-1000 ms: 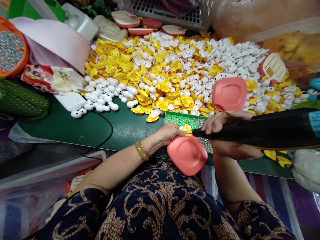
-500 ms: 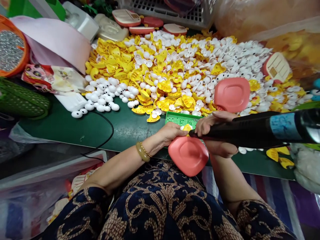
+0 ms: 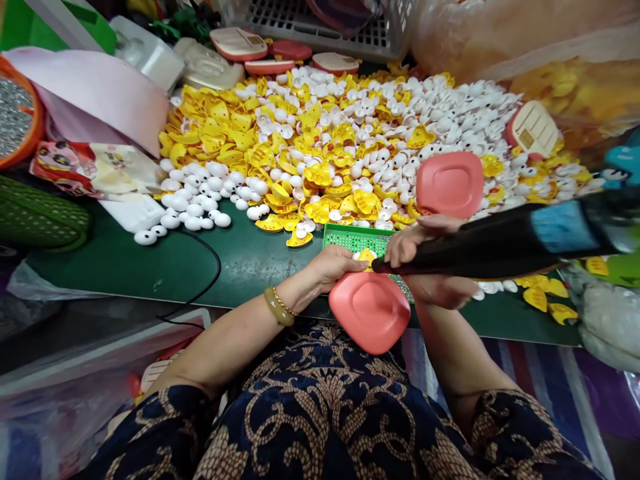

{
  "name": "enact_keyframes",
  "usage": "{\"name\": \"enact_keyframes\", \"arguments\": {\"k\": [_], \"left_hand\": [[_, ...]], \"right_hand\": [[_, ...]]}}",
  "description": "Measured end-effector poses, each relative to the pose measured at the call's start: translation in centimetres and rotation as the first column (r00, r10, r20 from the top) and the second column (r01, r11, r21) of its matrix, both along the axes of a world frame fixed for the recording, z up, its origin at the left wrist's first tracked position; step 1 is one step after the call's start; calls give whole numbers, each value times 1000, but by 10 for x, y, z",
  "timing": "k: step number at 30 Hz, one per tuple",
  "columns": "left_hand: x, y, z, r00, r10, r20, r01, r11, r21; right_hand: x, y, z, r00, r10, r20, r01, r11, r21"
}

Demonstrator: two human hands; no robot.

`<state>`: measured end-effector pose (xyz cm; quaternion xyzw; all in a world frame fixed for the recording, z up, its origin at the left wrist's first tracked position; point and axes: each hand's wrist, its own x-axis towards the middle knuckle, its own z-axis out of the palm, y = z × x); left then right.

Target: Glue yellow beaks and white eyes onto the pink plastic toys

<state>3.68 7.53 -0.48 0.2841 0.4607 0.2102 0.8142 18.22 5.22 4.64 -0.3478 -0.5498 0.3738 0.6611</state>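
In my right hand [image 3: 417, 250] is a black electric screwdriver [image 3: 480, 248] with a blue label, its body lying sideways and pointing left. Its tip meets a small yellow and white plastic piece [image 3: 367, 256] on the edge of a pink rounded-square plastic part [image 3: 370, 312]. My left hand [image 3: 337, 265] pinches that edge with the thumb on top, and a bangle circles the wrist. Just behind both hands sits a green perforated basket [image 3: 350, 235] with small silvery screws [image 3: 401, 287] at its near right side, partly covered by the hands.
Beyond the basket spreads a heap of yellow shells [image 3: 215, 120] and white eye pieces [image 3: 450, 110]. Another pink part [image 3: 450, 185] lies on it. An orange bowl of screws [image 3: 17, 117] stands far left, near a black cable [image 3: 213, 257]. Yellow pieces [image 3: 545, 293] lie at right.
The whole scene has shifted slightly left as the camera turned. Both hands keep their hold, and the screwdriver's tip stays at the yellow piece, its rear end a little lowered.
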Motion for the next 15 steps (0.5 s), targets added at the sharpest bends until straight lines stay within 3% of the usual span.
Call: {"name": "enact_keyframes", "arguments": {"k": [2,4,10,15], "left_hand": [[1,0,1,998,4,-61,-4,1000,-9],[2,1,3,996,-2,-88,0,1000,-23],[4,2,6,995,-12,-95,6,998,-62],[4,2,5,994,-12,-105,4,997,-76]], "right_hand": [[10,2,1,994,-59,-96,71,989,131],[20,8,-4,983,-120,-141,145,973,180],[32,21,-41,980,-137,-147,144,989,39],[32,21,-54,985,-131,-116,132,991,8]]}}
